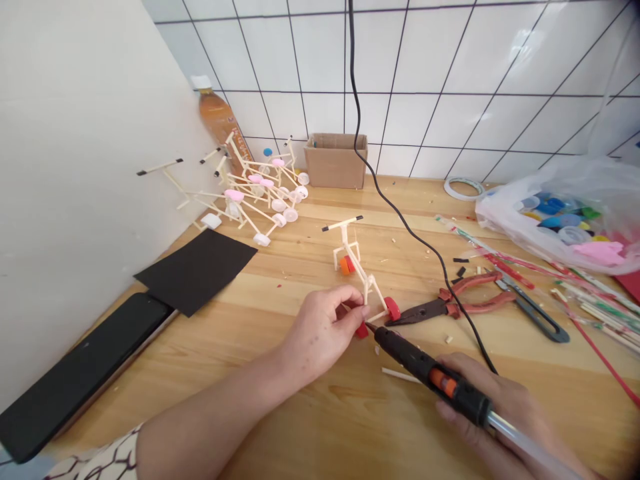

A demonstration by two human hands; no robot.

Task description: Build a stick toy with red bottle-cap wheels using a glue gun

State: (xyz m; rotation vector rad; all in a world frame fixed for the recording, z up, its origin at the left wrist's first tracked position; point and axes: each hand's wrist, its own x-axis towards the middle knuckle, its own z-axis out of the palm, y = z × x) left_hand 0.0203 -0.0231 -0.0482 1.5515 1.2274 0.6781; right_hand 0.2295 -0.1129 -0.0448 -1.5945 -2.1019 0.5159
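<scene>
Left hand [320,333] pinching tricycle model [353,263]; right hand [500,400] clamped on glue gun [430,367]; pliers [450,301] just beside, cable [415,230] across them.

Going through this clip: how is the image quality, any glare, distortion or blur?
Head view: lighting is bright and even, with soft shadows by the left hand; the wide lens skews the wall tiles towards the edges; the plastic bag shows glare; the glue gun and stick model look sharp, without obvious motion blur.
</scene>
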